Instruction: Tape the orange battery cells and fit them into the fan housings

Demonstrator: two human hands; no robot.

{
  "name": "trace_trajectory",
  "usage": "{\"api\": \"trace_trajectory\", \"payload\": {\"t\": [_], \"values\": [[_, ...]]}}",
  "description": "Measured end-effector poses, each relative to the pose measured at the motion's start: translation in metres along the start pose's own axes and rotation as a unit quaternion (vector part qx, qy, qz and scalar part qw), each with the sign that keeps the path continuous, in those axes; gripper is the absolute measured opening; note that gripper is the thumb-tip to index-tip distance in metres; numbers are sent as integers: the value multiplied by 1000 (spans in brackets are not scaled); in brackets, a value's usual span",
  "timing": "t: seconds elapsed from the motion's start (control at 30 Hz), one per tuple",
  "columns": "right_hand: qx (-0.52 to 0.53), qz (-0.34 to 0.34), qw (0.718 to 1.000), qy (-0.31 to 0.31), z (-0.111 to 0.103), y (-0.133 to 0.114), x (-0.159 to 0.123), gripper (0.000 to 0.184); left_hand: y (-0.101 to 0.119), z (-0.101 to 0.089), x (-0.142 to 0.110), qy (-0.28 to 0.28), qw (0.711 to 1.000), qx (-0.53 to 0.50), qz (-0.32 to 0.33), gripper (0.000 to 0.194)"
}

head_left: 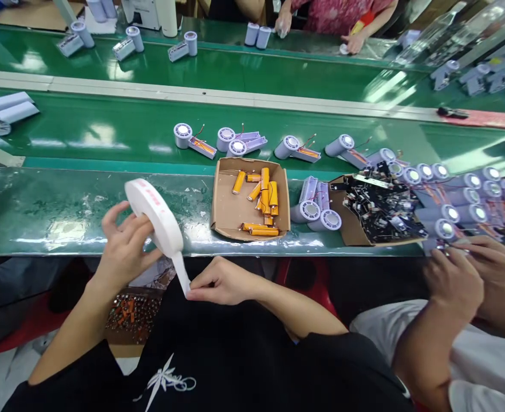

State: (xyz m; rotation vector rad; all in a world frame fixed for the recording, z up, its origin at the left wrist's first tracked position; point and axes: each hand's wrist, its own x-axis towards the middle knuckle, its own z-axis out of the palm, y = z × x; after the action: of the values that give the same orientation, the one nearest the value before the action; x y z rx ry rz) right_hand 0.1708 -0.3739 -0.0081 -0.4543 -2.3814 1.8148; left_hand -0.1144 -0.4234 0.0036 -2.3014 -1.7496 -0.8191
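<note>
A large roll of white tape point(160, 220) with faint red print is held up at the left by my left hand point(127, 243), whose fingers reach into its core. From the roll a short strip hangs down, and my right hand point(222, 281) pinches its free end between thumb and forefinger. Just beyond my hands, a cardboard tray point(231, 212) on the bench holds several orange-wrapped battery cells point(265, 191). Two lilac fan housings point(308, 212) with open handles stand right of the tray.
A cardboard box of black circuit boards point(383, 203) sits at the right, near many lilac housings point(471, 197). More housings with wires point(184, 136) lie on the green conveyor point(106, 123). A co-worker's hands point(454, 280) work at the right; another person point(334, 20) stands across the line.
</note>
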Motion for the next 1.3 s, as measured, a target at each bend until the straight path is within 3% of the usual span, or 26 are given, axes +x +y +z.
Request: {"api": "trace_trajectory", "payload": {"t": [0.07, 0.13, 0.2, 0.23, 0.3, 0.33, 0.4, 0.47, 0.53, 0.6, 0.67, 0.77, 0.9, 1.07, 1.2, 1.27, 1.3], "values": [[-122, 40, 990, -52, -6, -4, -3, 33, -6, -10, 1, 47, 998, 14, -50, 59], [-202, 94, 974, -50, -30, -11, -4, 32, -12, -19, 2, 109, 989, 17, -100, 68], [-266, 148, 951, 54, -70, -17, 3, 45, -14, -23, 7, 167, 980, 24, -109, 72], [-312, 184, 921, 143, -92, -18, 9, 50, -12, -22, 10, 180, 978, 32, -102, 71], [-408, 285, 822, 278, -135, -13, 26, 52, -5, -12, 20, 156, 983, 43, -89, 66], [-431, 326, 789, 293, -153, -9, 34, 53, 1, -5, 25, 130, 987, 44, -85, 63], [-440, 374, 771, 269, -179, 3, 47, 60, 12, 14, 33, 75, 994, 39, -75, 59], [-416, 369, 795, 243, -191, 13, 49, 58, 20, 30, 35, 42, 997, 26, -67, 58], [-336, 314, 845, 271, -190, 18, 38, 48, 25, 41, 31, 18, 997, 10, -69, 60], [-179, 219, 903, 322, -176, 17, 20, 42, 26, 45, 24, -6, 997, 3, -74, 65], [-10, 117, 928, 355, -154, 12, 1, 46, 27, 45, 18, -30, 997, 5, -66, 70], [106, 26, 917, 383, -118, 0, -16, 57, 30, 42, 16, -46, 998, 22, -44, 68], [109, -1, 902, 417, -87, -9, -20, 52, 38, 42, 19, -44, 998, 38, -23, 64], [54, 39, 915, 397, -86, -2, -21, 53, 45, 38, 22, -64, 997, 52, -10, 71], [102, 49, 944, 309, -90, 1, -21, 48, 46, 33, 24, -78, 996, 51, -11, 70], [167, 26, 933, 317, -81, 2, -12, 53, 53, 36, 25, -77, 995, 56, -35, 63], [202, 9, 912, 356, -73, 2, -5, 58, 60, 39, 25, -71, 994, 63, -54, 58]]}}
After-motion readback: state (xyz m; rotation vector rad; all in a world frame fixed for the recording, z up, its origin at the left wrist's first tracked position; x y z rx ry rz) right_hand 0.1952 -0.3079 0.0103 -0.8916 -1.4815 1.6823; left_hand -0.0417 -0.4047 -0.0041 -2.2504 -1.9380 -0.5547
